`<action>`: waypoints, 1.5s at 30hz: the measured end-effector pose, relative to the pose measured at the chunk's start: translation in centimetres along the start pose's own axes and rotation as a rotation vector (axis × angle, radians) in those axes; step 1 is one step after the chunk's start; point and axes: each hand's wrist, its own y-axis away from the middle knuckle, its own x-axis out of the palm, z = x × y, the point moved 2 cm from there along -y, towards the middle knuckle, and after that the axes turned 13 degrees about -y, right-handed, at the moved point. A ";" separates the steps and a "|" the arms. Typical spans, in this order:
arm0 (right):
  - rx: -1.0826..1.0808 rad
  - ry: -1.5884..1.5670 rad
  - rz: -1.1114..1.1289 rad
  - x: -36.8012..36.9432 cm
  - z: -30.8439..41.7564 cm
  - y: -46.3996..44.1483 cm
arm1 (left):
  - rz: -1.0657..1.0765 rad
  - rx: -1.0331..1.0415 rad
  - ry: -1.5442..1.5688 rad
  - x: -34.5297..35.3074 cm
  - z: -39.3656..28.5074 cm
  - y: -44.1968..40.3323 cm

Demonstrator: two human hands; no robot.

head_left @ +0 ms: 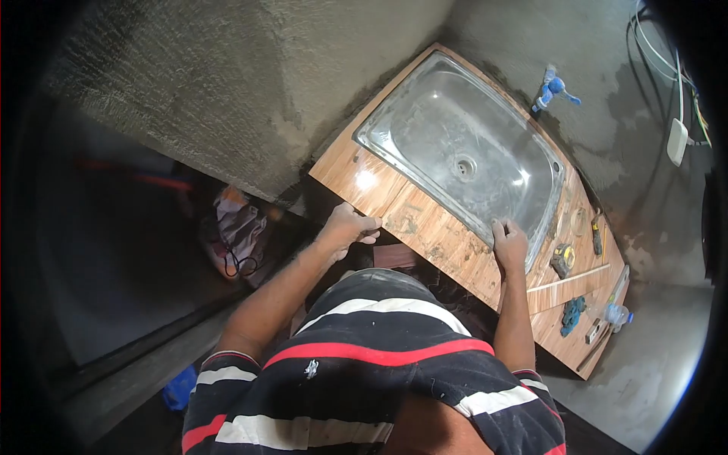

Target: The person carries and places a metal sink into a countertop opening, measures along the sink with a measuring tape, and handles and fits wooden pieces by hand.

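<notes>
A stainless-steel sink (447, 125) lies set into a wood-patterned countertop (474, 265), its drain (465, 167) in the basin floor. My left hand (350, 229) is closed at the countertop's front edge, thumb stretched along the edge and the other fingers folded, partly hidden. Over the sink's front rim rests my right hand (510, 244), fingers curled together and thumb beside them. Whether anything small is inside those right fingers I cannot make out. Dusty smears mark the countertop between the two hands.
On the countertop's right part lie a tape measure (563, 260), a wood strip (569, 289), a teal cloth (572, 315), a yellow-black tool (597, 236) and a plastic bottle (617, 315). A blue tap (556, 89) juts from the wall. Bags (236, 227) sit lower left.
</notes>
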 end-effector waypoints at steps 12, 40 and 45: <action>0.048 0.003 0.014 -0.3 0.1 0.1 | 0.114 -0.049 0.179 -0.8 0.1 -0.4; 0.013 0.049 -0.001 -0.3 0.3 0.6 | 0.182 0.027 0.125 -1.2 0.0 -0.5; 0.027 0.047 -0.015 -0.3 0.3 0.4 | 0.161 0.013 0.096 -1.2 0.1 -0.8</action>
